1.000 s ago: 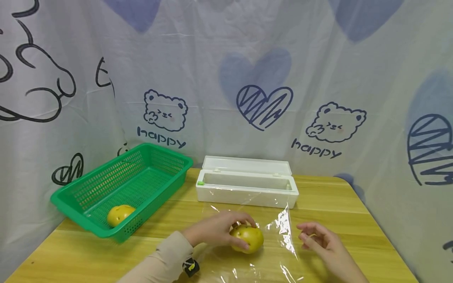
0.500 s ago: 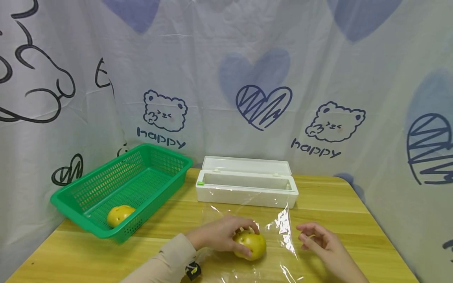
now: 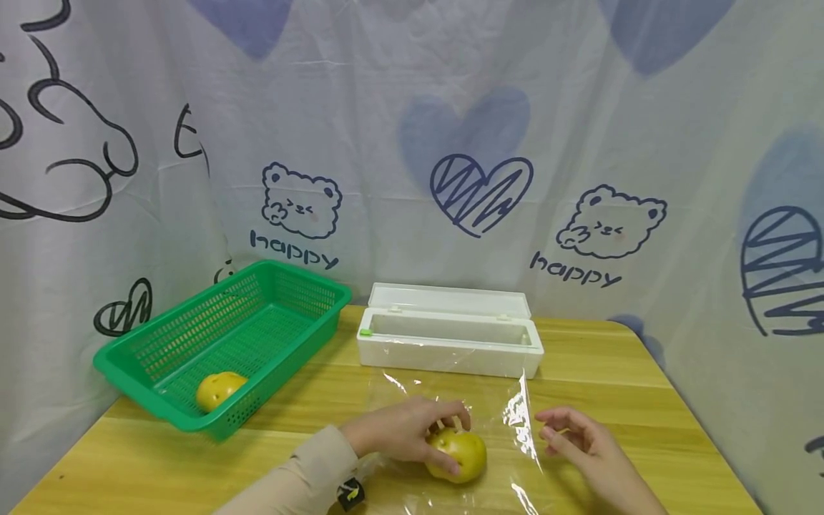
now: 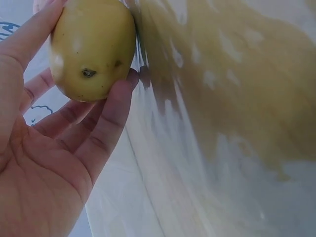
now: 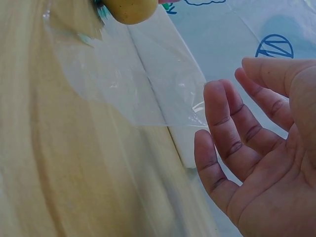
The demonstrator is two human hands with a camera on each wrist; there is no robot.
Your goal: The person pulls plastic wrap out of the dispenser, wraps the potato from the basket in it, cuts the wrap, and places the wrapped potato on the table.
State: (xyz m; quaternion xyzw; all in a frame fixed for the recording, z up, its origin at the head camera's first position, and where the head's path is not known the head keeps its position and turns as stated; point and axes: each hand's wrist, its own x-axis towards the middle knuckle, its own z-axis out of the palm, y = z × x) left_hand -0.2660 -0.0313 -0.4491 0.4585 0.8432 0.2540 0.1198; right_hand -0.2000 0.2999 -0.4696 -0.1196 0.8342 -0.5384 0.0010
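A yellow potato (image 3: 465,455) with dark eyes sits on a sheet of clear plastic wrap (image 3: 496,429) at the front middle of the table. My left hand (image 3: 405,430) grips it from the left, thumb on the near side and fingers over the far side. In the left wrist view the potato (image 4: 94,49) lies between thumb and fingertips, right against the glossy film (image 4: 197,79). My right hand (image 3: 582,447) is just right of the wrap's edge, fingers loosely bent, holding nothing. The right wrist view shows its fingers (image 5: 217,106) apart from the potato.
Behind the wrap stands a white wrap dispenser box (image 3: 444,360), its lid (image 3: 450,300) raised; the film runs from its front. A green basket (image 3: 283,336) at the left holds another potato (image 3: 220,390). A printed curtain (image 3: 386,214) hangs around the wooden table (image 3: 599,372).
My left hand has moved the potato slightly toward me and to the right over the wrap. The right hand has stayed almost in place.
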